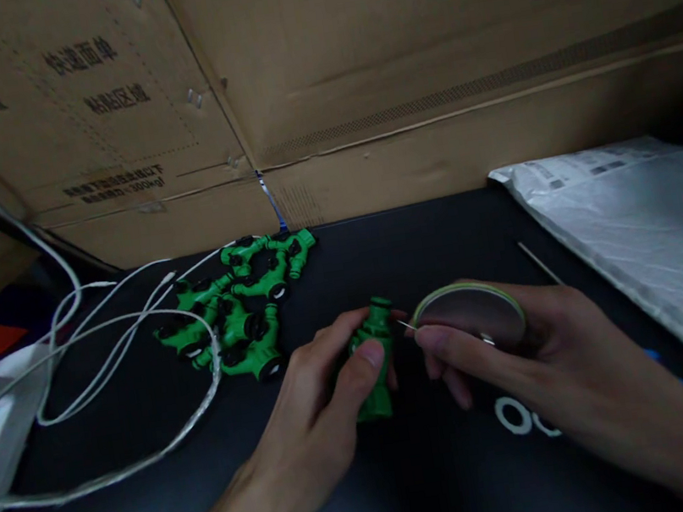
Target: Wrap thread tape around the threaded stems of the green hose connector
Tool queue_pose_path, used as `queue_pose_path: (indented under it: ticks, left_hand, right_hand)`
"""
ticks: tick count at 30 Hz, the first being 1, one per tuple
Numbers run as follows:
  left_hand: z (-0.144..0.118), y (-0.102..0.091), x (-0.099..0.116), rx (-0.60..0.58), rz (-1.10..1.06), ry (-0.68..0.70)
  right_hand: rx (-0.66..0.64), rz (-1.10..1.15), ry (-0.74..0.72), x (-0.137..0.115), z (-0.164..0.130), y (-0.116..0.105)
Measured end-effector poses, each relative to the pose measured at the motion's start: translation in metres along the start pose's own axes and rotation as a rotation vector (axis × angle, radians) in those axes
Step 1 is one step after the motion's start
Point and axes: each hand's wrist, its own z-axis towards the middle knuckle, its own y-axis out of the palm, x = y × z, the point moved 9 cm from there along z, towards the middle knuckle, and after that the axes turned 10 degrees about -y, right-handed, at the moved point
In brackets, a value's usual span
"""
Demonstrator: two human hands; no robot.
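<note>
**Green Fitting in One Hand, Round Disc in the Other**

A person's left hand (323,413) holds a green fitting (381,329) just below the center of the frame, its grip closed around the body, thumb in front, with the ridged neck pointing up. To its right, the right hand (554,352) pinches a round disc (470,311) with a yellow-green rim, its grip narrow. A thin, bright tip (407,326) juts from beside those fingers toward the fitting; whether the two touch cannot be told. White rings (501,416) lie on the black tabletop (392,253) beneath the right hand, one partly hidden.

More green fittings (251,359) are heaped left of center, near looping white cables (106,481). A thin rod (540,262) lies beside a silvery package (622,201) at the right of the frame. Printed cardboard (353,74) spans the top.
</note>
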Motion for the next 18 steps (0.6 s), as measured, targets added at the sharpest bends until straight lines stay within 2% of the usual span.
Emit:
queue_pose_path:
  ticks: [5, 9, 18]
  left_hand:
    - [-0.007, 0.01, 0.003, -0.075, -0.005, -0.007]
    - [-0.008, 0.012, 0.0, -0.091, -0.139, -0.022]
    - [-0.004, 0.01, -0.002, -0.104, -0.374, -0.03]
  right_hand:
    - [0.001, -0.008, -0.029, 0.0, -0.001, -0.001]
    - [0.011, 0.057, -0.011, -0.004, -0.001, 0.001]
    - [0.039, 0.056, -0.012, -0.008, 0.001, -0.003]
